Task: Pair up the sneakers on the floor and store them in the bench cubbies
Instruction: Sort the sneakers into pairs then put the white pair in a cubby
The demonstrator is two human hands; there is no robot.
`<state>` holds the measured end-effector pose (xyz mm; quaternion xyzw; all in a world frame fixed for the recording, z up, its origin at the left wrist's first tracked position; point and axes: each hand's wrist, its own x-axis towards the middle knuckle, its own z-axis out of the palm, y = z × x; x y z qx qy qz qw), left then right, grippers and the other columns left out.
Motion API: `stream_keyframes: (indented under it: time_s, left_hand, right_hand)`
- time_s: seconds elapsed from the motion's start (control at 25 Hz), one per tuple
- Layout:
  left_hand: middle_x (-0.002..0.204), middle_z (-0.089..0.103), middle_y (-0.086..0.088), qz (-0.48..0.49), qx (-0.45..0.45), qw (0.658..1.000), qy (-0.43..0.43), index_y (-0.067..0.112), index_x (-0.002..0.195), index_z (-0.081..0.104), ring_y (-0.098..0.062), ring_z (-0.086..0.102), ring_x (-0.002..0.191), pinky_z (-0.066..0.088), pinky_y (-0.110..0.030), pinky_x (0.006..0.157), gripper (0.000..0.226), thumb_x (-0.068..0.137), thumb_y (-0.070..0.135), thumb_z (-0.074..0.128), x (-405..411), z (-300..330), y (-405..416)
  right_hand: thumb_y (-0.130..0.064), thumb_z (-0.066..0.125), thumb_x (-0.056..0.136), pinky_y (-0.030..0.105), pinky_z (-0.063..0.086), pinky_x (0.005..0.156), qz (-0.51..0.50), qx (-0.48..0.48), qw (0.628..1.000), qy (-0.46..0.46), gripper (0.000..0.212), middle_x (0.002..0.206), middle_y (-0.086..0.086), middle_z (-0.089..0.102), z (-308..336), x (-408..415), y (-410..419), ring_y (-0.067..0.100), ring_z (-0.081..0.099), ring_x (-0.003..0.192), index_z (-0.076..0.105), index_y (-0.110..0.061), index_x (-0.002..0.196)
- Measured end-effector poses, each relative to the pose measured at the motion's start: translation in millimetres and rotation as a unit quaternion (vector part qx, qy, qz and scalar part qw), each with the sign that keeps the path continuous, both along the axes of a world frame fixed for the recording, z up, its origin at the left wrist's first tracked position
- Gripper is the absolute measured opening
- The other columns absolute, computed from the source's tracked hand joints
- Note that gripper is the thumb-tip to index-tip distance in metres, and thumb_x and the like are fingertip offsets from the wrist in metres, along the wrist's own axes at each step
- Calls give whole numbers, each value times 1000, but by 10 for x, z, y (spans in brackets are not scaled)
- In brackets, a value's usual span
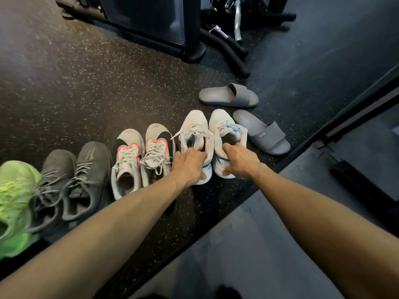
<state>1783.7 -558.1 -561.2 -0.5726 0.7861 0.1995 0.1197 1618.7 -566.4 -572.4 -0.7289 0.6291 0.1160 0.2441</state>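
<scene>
Both arms reach fwd over a row of sneakers on dark speckled floor [90,87]. L hand [190,166] grips the heel/collar of left white sneaker [195,128], fingers hooked into the opening, thumb on the outer side. R hand [241,161] grips right white sneaker [224,126] w/ blue accents the same way, fingers curled into the opening. The two white shoes sit side by side, touching, toes pointing away from camera; can't tell if lifted or still on floor.

To their left: white/black pair w/ pink trim [142,152], side by side, then grey pair [82,175], then one neon green sneaker [15,201] at frame edge, blurred.

Just right of the white pair, grey slide [263,132] angled; second grey slide [228,96] lies behind it, apart. Black gym machine base [151,24] and padded bars [228,52] at top. Lighter grey surface [248,244] w/ black edge runs diagonally lower right.
</scene>
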Motion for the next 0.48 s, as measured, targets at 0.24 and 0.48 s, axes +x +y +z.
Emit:
stream_keyframes:
  time_s: [0.24,0.48]
  left_hand:
    - [109,59,-9,10,89,996,6,19,87,50,-30,54,108,41,-42,87,32,78,34,77,145,1751,485]
    - [107,60,-11,-31,133,990,-15,18,90,54,-32,56,110,44,-40,83,33,77,40,75,279,3767,976]
  right_hand:
    - [-27,80,72,45,50,80,-19,87,996,-14,53,114,12,56,1770,161,502,31,52,108,46,-10,109]
    - [-29,76,77,44,47,81,4,144,990,-7,54,118,14,57,3910,295,1054,33,51,114,45,-6,115]
